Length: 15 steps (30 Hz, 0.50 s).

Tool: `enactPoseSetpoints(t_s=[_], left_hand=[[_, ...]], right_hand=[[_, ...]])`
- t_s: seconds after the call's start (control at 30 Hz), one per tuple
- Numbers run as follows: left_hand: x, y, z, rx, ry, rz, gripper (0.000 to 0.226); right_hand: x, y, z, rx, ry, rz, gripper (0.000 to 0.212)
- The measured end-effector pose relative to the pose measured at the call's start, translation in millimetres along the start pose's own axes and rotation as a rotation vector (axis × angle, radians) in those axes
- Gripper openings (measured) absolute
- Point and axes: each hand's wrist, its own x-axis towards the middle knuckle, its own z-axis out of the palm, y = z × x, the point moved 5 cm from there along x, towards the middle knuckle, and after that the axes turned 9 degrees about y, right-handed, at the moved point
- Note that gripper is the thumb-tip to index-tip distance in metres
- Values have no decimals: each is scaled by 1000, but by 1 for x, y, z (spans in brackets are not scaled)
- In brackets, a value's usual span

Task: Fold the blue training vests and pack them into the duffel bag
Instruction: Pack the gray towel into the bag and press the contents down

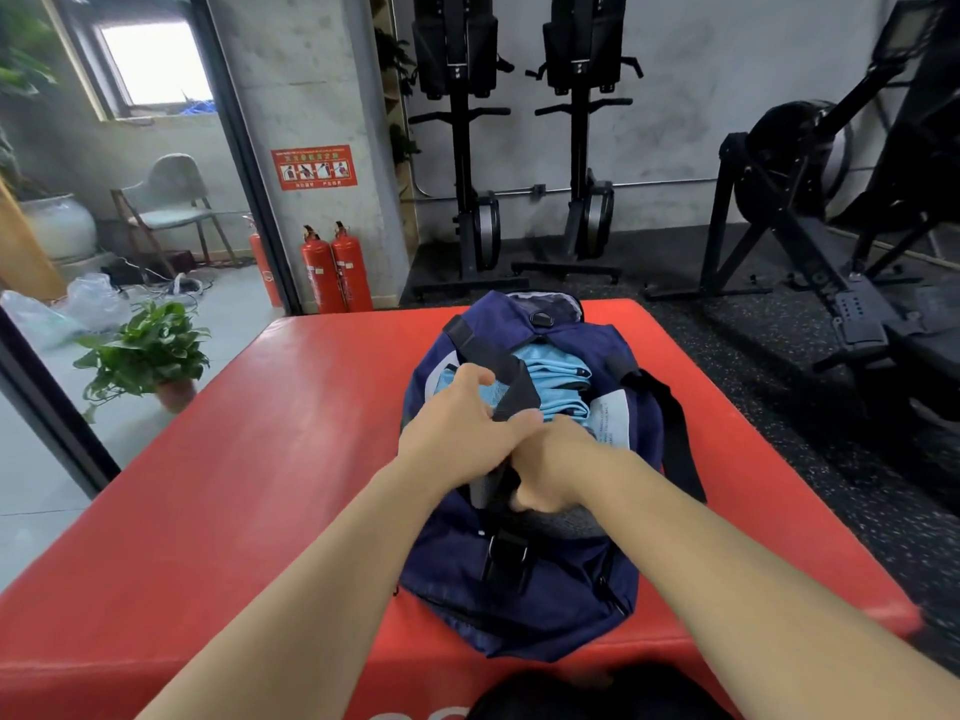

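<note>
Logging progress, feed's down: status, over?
Left hand, right hand both gripping duffel bag at opening. Blue vests inside, bag open. Black strap lies across opening.

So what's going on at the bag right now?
A person is at the navy duffel bag on the red mat. Folded blue vests already lie inside its open top. The left hand grips the bag's rim, and the right hand is curled on the opening's near end, perhaps to close it.

The navy duffel bag (pixel 519 574) lies open at frame centre, with folded light-blue training vests (pixel 558 389) stacked inside.
</note>
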Motion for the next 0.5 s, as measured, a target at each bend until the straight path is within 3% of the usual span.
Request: enactPoseSetpoints(t_s=[0.07, 0.27, 0.43, 0.5], left_hand=[[7, -2, -1, 62, 25, -21, 64], [19, -22, -4, 46, 148, -57, 23], [12, -34, -47, -211, 527, -1, 15], [3, -50, -65, -283, 643, -76, 10]], right_hand=[[2, -1, 0, 18, 19, 4, 34], [5, 0, 0, 147, 93, 7, 13], [7, 2, 3, 179, 89, -19, 17], [9, 2, 4, 178, 90, -28, 18]])
